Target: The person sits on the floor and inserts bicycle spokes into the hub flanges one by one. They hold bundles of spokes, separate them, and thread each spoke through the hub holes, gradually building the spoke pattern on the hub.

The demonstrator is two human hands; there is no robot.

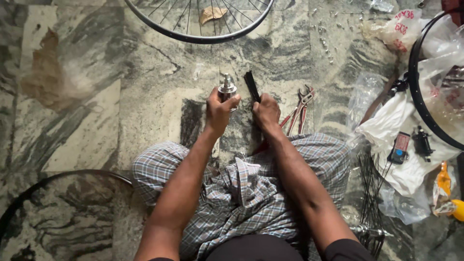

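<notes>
Metal glints from the wheel hub point(227, 88), which the left hand point(220, 110) grips closed around its lower body, holding it upright so its axle points away from the person toward the spoked wheel rim point(200, 36) lying on the marble floor point(87, 116). Just to its right, the right hand point(266, 112) is closed around a bundle of black spokes point(251, 85), whose long axis also runs away from the body, nearly parallel to the hub and tilted slightly left at the far end. The spoke tips stand level with the hub's top, close beside it but not touching, so both hands are equally near. Red-handled pliers point(300, 107) lie on the floor just right of the right hand. More loose spokes point(369, 188) lie by the right knee, near white plastic bags point(391, 121) and a second black rim point(419, 104).
</notes>
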